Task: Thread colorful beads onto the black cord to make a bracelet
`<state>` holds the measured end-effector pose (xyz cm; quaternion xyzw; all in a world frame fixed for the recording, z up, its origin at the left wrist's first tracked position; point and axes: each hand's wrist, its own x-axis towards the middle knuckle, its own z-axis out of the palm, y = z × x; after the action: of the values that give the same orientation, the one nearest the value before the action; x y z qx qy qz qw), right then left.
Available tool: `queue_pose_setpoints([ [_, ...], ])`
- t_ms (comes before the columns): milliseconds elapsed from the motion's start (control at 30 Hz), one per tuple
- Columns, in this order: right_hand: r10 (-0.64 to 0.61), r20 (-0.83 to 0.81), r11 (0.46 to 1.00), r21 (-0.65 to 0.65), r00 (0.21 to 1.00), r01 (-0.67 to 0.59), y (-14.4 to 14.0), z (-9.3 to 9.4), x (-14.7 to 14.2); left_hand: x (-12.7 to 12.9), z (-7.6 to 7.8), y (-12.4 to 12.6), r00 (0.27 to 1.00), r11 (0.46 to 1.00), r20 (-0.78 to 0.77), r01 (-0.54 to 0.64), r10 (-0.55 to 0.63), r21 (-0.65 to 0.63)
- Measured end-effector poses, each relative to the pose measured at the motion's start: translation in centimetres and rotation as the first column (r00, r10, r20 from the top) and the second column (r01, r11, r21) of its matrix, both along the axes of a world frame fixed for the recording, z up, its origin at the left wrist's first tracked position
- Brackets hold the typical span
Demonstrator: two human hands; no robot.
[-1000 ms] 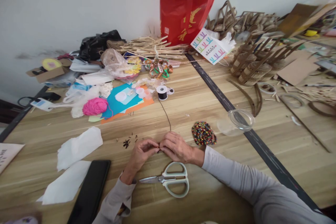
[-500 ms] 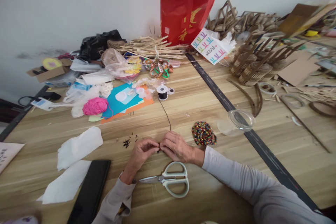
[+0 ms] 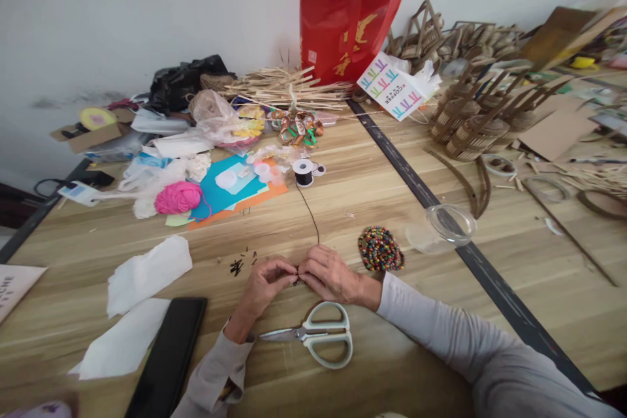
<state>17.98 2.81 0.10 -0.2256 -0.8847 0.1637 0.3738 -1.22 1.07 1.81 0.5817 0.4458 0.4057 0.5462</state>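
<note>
My left hand (image 3: 268, 281) and my right hand (image 3: 329, 273) meet fingertip to fingertip over the wooden table, both pinching a black cord (image 3: 312, 213). From my right hand the cord runs back to a white spool (image 3: 304, 173) wound with black. A small dark knotted bit hangs just under the fingertips, too small to make out well. White-handled scissors (image 3: 313, 334) lie just below my hands, blades to the left. Beside my right wrist is a heap of multicoloured beads (image 3: 381, 249). Short black cord clippings (image 3: 236, 266) are scattered left of my left hand.
At left lie white paper pieces (image 3: 149, 274) and a black phone-like slab (image 3: 169, 359). Pink yarn (image 3: 177, 198) sits beside blue paper (image 3: 210, 189). A clear round lid (image 3: 450, 223) is at right, before woven bamboo lanterns (image 3: 477, 134). A red bag (image 3: 350, 19) stands behind.
</note>
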Motion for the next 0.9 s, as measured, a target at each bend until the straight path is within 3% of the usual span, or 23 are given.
queue_pose_setpoints([
  [900, 0.008, 0.002, 1.000, 0.023, 1.000, -0.008, -0.06, 0.16, -0.03, 0.00, -0.33, -0.07, 1.000, 1.000, -0.005, -0.003, 0.003, -0.005],
])
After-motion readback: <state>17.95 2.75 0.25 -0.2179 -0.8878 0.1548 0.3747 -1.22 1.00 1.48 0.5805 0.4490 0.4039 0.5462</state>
